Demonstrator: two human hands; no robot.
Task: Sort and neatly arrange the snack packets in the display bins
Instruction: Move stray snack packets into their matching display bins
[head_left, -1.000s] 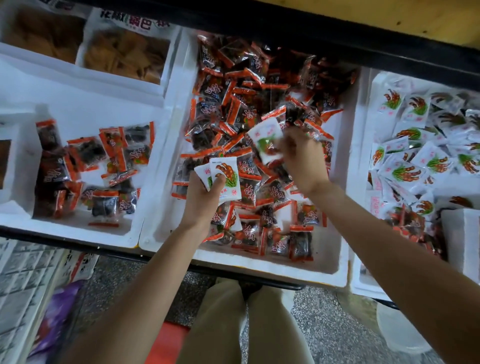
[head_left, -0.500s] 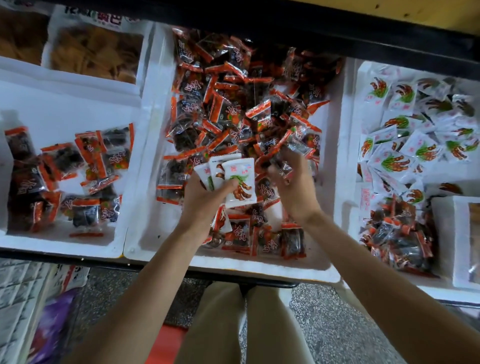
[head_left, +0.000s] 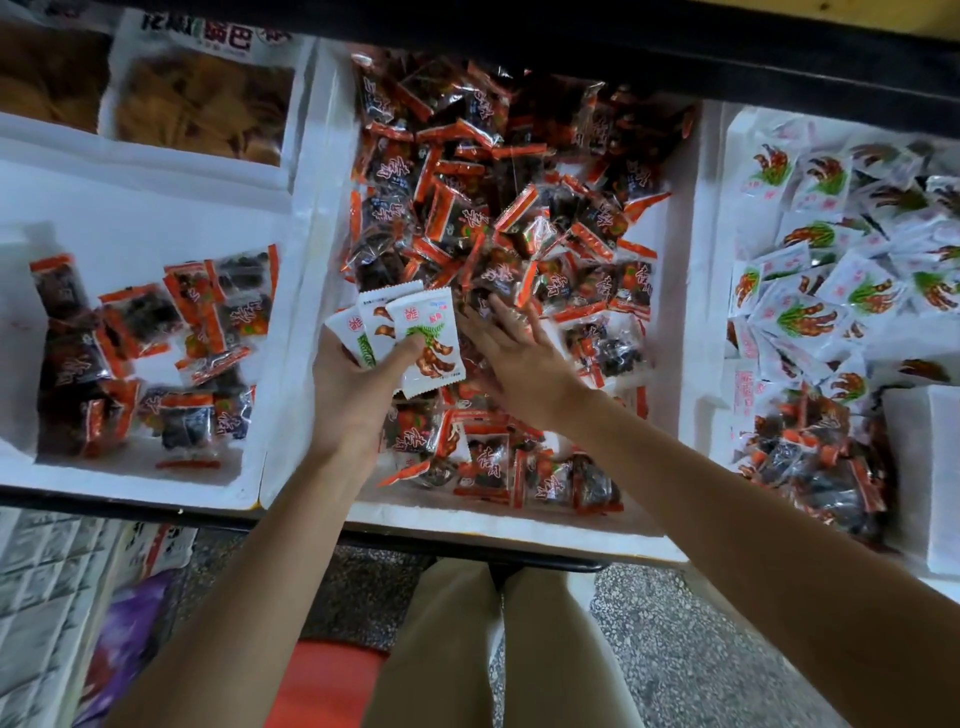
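Head view. Your left grip (head_left: 353, 384) pinches a fan of three white foil snack packets (head_left: 423, 338), long axes pointing away from you, over the middle white foam bin (head_left: 467, 519). Your right grip (head_left: 519, 358), fingers straight and holding nothing, lies flat on the red-edged dark snack packets (head_left: 467, 208). The right-hand white foam bin (head_left: 732, 145) of matching packets lies rightward, past the right grip; that arm is nearer.

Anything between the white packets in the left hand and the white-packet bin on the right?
Yes: the right hand and forearm lie across the route from the white packets, over the middle bin. Beyond them stand the foam bin walls; nothing else visible.
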